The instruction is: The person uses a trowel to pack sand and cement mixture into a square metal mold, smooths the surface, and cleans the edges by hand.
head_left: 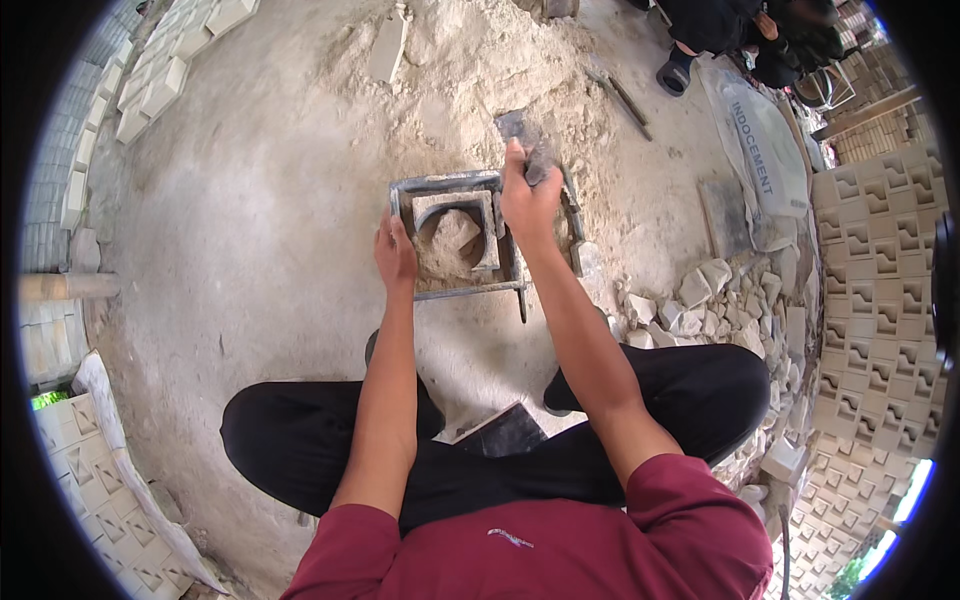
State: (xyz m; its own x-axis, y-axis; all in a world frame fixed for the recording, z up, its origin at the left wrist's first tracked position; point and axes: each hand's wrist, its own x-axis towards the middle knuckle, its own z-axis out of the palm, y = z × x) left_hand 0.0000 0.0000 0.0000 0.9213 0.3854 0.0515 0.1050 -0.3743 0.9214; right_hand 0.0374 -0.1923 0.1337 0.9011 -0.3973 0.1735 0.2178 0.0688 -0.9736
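Two hands over one metal mould (455, 185), left hand (395, 255) gripping its edge, right hand (528, 200) grasping one trowel (522, 132)

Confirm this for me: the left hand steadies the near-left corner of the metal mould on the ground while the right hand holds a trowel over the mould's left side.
Not quite. In the head view the right hand holds the trowel over the right side of the metal mould, not its left. The rest stands: the left hand rests on the mould's near-left corner, on the ground.

My right hand (528, 195) covers the trowel's (524, 135) handle and part of the metal mould (447, 183); the person (745, 30) at upper right is cut off
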